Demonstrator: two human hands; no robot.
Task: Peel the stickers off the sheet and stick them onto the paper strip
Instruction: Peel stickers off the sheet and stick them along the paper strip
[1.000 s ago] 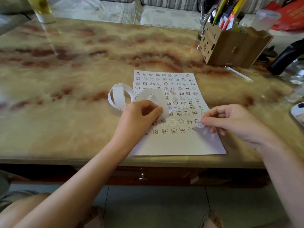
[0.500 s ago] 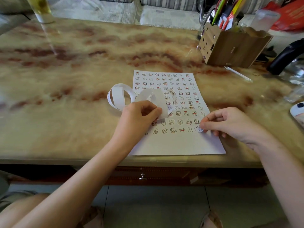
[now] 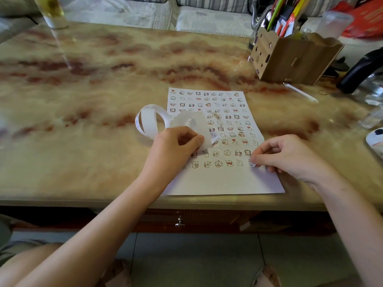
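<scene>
The table [image 3: 83, 141] has its widest open stretch left of the sheet [image 3: 223, 183], which nearly meets the near edge. A pen box [image 3: 290, 59] stands far right. The left hand [image 3: 174, 150] pinches the coiled strip [image 3: 149, 121] at the sheet's left edge. The right hand [image 3: 290, 156] pinches a bottom-row sticker [image 3: 251, 163] near the sheet's right edge. The print is unreadable.

- A home, by the look of it a living room.
- The bench [image 3: 103, 79] has a glossy marble-look top and a knobbed drawer [image 3: 207, 221] under its front edge.
- A sofa [image 3: 209, 5] with striped cushions (cloth covers laid over the seats) stands just behind.
- A brown box [image 3: 290, 59] crammed with pens and a bottle [image 3: 50, 11] sit at the far corners.
- Tiled floor [image 3: 196, 257] below.
</scene>
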